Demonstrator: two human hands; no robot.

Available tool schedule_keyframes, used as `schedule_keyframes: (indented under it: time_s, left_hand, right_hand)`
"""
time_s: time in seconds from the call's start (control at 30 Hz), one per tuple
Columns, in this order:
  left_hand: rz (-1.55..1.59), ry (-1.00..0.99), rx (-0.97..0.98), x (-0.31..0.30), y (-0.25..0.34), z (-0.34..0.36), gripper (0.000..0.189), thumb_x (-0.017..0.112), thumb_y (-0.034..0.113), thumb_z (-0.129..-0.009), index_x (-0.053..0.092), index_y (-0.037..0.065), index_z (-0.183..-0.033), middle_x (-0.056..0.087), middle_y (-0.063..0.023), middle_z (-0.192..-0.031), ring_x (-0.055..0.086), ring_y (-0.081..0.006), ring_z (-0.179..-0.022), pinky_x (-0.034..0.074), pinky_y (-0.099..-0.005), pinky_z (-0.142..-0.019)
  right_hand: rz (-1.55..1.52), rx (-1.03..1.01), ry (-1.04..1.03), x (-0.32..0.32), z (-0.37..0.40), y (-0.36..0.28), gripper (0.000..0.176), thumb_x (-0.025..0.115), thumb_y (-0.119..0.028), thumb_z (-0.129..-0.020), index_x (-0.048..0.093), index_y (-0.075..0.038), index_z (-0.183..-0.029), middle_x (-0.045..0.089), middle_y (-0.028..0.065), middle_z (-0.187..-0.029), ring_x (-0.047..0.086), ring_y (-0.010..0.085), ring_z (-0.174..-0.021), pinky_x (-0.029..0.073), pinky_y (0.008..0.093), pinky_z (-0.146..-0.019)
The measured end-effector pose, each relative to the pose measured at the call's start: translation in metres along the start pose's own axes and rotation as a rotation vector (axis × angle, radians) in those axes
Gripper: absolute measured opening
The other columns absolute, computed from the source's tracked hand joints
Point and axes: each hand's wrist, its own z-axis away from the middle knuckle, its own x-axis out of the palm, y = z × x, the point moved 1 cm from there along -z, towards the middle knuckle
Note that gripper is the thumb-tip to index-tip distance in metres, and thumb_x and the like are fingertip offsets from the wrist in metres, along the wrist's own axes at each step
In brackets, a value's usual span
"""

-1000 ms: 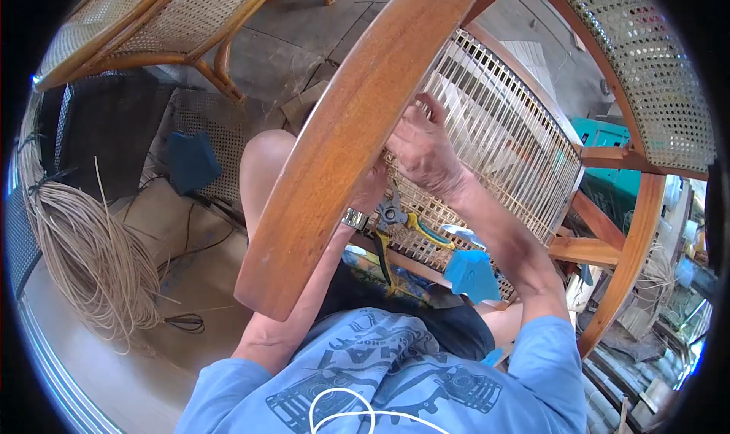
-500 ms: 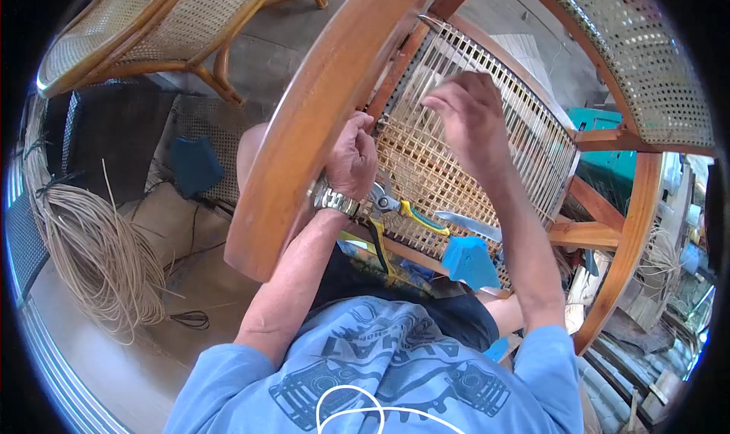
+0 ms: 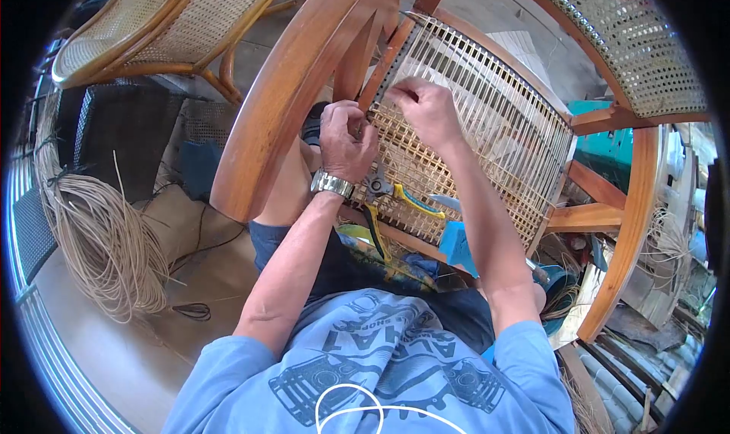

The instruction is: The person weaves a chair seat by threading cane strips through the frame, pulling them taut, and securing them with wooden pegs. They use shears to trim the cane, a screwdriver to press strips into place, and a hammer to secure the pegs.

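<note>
A wooden chair's seat (image 3: 487, 126) is strung with pale cane strands, tightly woven in its nearer part and running in one direction farther off. My left hand (image 3: 346, 143), with a metal watch at the wrist, is closed at the seat's left rail; whatever its fingers pinch is hidden. Just right of it, my right hand (image 3: 426, 108) is curled closed above the woven edge, its fingertips holding something too fine to make out. Yellow-and-black handled pruning shears (image 3: 378, 189) lie on the near weave. A knife blade (image 3: 445, 202) and a blue block (image 3: 458, 248) are beside my right forearm.
The chair's thick curved armrest (image 3: 293, 92) rises at my left. A coil of cane (image 3: 110, 244) hangs farther left, near a rattan chair (image 3: 163, 34). The chair's wooden leg (image 3: 627, 236) and a teal container (image 3: 601, 149) stand at the right, with offcuts around.
My right hand has moved left, closer to my left hand and the seat's left rail. My left hand remains at the rail, now more in view beside the armrest. The whole view has shifted slightly.
</note>
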Motion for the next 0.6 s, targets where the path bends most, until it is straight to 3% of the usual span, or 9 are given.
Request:
schedule_keyframes:
  time_s: [0.07,0.27,0.37,0.6]
  left_hand:
    - [0.066,0.03,-0.051,0.001,0.002,-0.002,0.018,0.069,0.0,-0.072,0.063,0.003,-0.089,0.063,-0.0158,-0.104,0.06,-0.0326,-0.093,0.05,-0.0425,-0.083]
    - [-0.044,0.054,-0.006,0.006,-0.005,0.0,0.018,0.076,0.006,-0.079,0.067,0.004,-0.095,0.064,-0.0138,-0.104,0.064,-0.0296,-0.094,0.054,-0.0376,-0.082]
    - [-0.04,0.037,-0.095,0.008,-0.006,0.001,0.016,0.077,0.009,-0.081,0.069,0.005,-0.094,0.064,-0.0135,-0.102,0.063,-0.0297,-0.094,0.054,-0.0376,-0.082]
    - [-0.015,0.027,-0.096,0.007,-0.005,-0.001,0.016,0.078,0.007,-0.08,0.07,0.005,-0.094,0.065,-0.0119,-0.1,0.063,-0.0295,-0.097,0.052,-0.0388,-0.084]
  right_hand:
    - [-0.032,-0.017,-0.017,0.007,-0.006,0.003,0.018,0.068,-0.016,-0.09,0.076,-0.003,-0.1,0.074,0.0179,-0.093,0.073,0.0282,-0.086,0.056,0.0366,-0.078]
    - [0.125,-0.102,-0.052,0.018,-0.01,0.009,0.018,0.064,-0.016,-0.09,0.075,-0.005,-0.099,0.073,0.0169,-0.094,0.07,0.0348,-0.089,0.055,0.0431,-0.081]
    - [0.214,-0.132,-0.015,0.02,-0.012,0.008,0.015,0.065,-0.008,-0.086,0.073,0.0,-0.096,0.073,0.0179,-0.091,0.072,0.0325,-0.085,0.056,0.0388,-0.076]
    - [0.258,-0.255,-0.022,0.025,-0.011,-0.001,0.013,0.064,-0.011,-0.089,0.072,-0.002,-0.095,0.072,0.0177,-0.09,0.07,0.035,-0.084,0.056,0.0425,-0.075]
